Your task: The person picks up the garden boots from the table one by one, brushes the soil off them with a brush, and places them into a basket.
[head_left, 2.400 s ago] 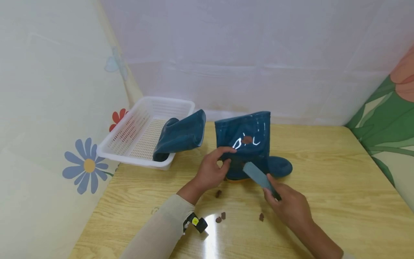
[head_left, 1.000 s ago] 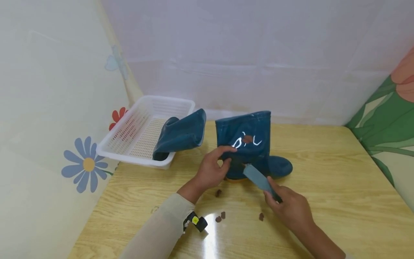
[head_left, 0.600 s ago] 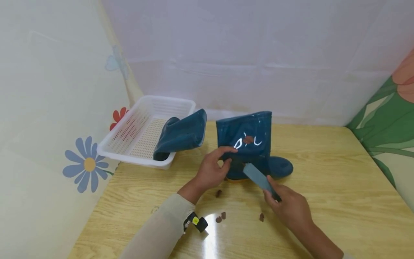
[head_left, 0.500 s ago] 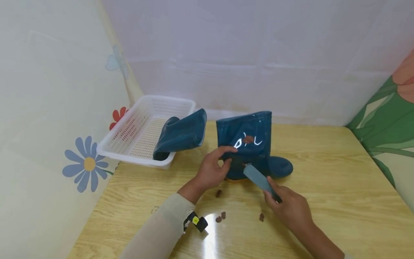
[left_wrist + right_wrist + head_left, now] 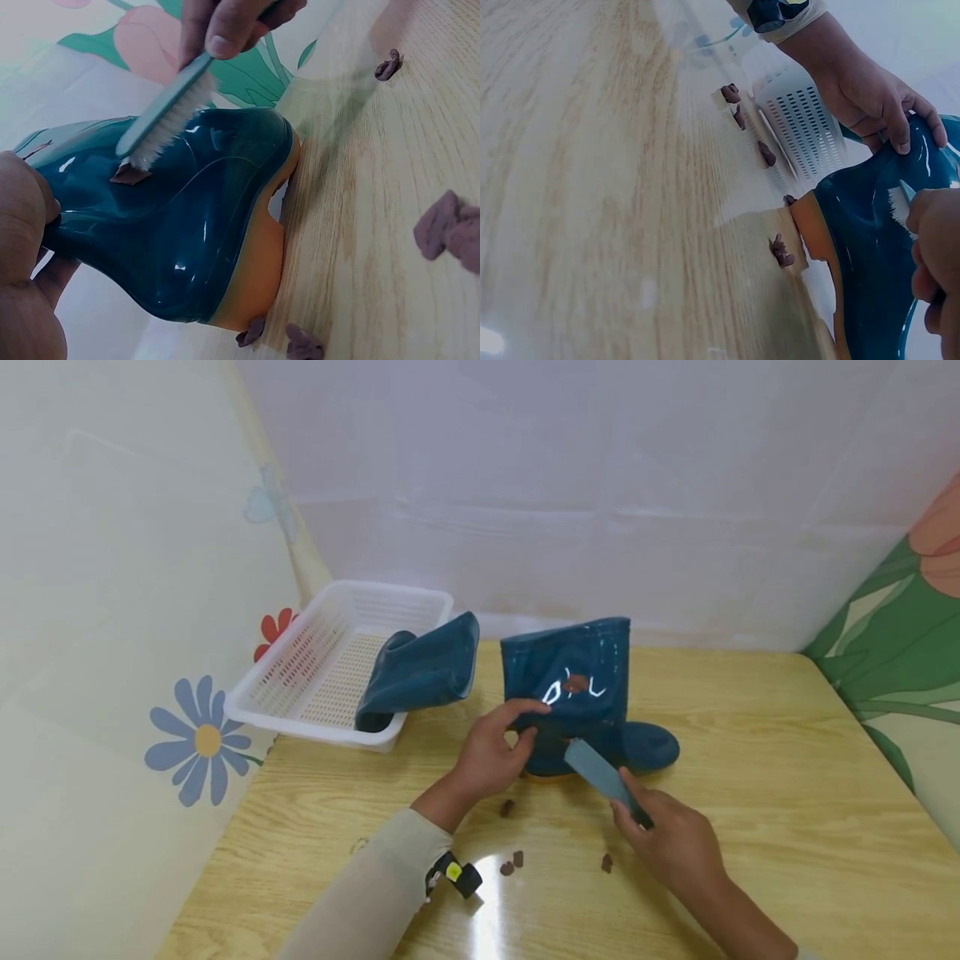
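Note:
A shiny teal rubber boot [image 5: 566,647] with an orange sole [image 5: 259,281] stands on the table, its toe toward the right. My left hand [image 5: 491,756] grips the ankle part of the boot, thumb and fingers on either side. In my right hand [image 5: 675,839] is a brush [image 5: 596,768], held by its handle. The white bristles [image 5: 176,120] touch the boot beside a small brown lump [image 5: 129,174] stuck to it. Higher on the shaft sits another brown patch [image 5: 575,683].
Several brown crumbs lie on the wooden table, among them one crumb [image 5: 507,808] near the sole and another crumb [image 5: 606,862] nearer me. To the left, a white basket [image 5: 300,727] holds a second teal boot [image 5: 420,668], whose shaft leans out over the rim.
The brush has shifted only slightly over the lower brown lump. Both hands keep nearly the same places, and the boot stands where it was.

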`<state>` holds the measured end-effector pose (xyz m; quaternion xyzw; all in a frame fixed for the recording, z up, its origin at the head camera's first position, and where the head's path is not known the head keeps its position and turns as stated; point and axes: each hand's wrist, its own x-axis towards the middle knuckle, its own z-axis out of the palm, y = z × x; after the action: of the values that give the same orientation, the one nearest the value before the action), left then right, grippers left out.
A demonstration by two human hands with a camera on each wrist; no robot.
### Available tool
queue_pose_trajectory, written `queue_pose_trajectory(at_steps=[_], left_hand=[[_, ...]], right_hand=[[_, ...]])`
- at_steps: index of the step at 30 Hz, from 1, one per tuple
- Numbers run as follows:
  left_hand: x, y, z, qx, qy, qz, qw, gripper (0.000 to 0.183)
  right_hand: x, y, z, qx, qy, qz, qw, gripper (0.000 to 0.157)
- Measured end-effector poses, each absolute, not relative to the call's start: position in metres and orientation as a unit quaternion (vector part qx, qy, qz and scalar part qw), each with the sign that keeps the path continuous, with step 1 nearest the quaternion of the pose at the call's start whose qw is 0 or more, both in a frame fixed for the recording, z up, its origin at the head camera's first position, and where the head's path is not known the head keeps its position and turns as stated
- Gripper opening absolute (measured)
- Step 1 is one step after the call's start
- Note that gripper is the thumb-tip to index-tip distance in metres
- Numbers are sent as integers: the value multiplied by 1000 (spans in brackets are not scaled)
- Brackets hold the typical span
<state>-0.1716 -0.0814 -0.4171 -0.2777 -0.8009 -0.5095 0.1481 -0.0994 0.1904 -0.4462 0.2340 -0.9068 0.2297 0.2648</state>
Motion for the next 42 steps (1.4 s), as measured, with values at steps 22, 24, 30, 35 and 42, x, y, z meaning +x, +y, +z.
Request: queue_pose_trajectory(at_steps=[22, 24, 30, 35, 42], left_hand=[[-172, -80, -418, -283, -802, -503, 157, 36], [-172, -81, -419, -280, -802, -504, 157, 37], [-172, -81, -418, -279, -804, -504, 149, 38], [-172, -81, -417, -281, -805, -500, 151, 37], [-171, -81, -417, -278, -807, -500, 148, 37]], right_hand=[[-96, 189, -445, 239, -911, 219, 256, 52], [-95, 190, -445, 241, -911, 218, 254, 52], [-95, 192, -443, 246, -899, 242, 269, 47], [-98, 190, -442, 247, -897, 243, 275, 46], [-95, 190, -443, 242, -910, 227, 248, 51]])
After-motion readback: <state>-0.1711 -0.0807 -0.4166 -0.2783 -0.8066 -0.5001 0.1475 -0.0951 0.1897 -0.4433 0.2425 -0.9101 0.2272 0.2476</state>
